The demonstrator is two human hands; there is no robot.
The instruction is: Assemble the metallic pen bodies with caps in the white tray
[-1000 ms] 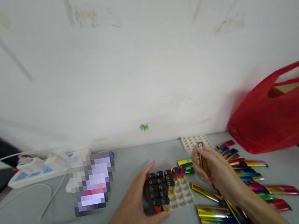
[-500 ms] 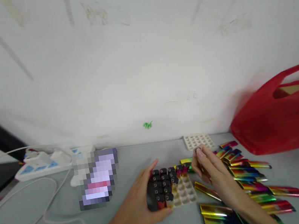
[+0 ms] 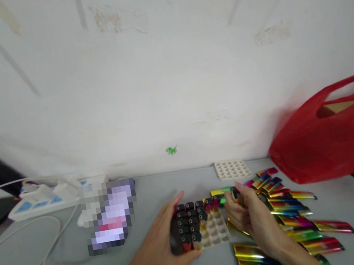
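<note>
Left hand (image 3: 160,235) spread in a wide C about the 9 o'clock side of a pocketed tray (image 3: 220,225), the thumb at its 6 o'clock edge; clock directions are read from this tray, which sits on the grey table (image 3: 165,184). Right hand (image 3: 250,211), just beside the tray between 2 and 3 o'clock, pinches a dark-ended piece (image 3: 234,191) between thumb and curled fingers. Black-topped pieces (image 3: 192,221) stand in rows in the tray, mainly at 9 to 12 o'clock; pale pockets show toward 4. Loose metallic pieces (image 3: 303,235), in yellow, red, green and blue, fan from 2 to 5 o'clock, partly behind the right forearm. A second tray (image 3: 233,169) lies at 1 o'clock near the wall (image 3: 166,71), a red bag (image 3: 328,143) at 2, and a pixelated phone-like object (image 3: 114,216) between 9 and 10, near a power strip (image 3: 54,201).
</note>
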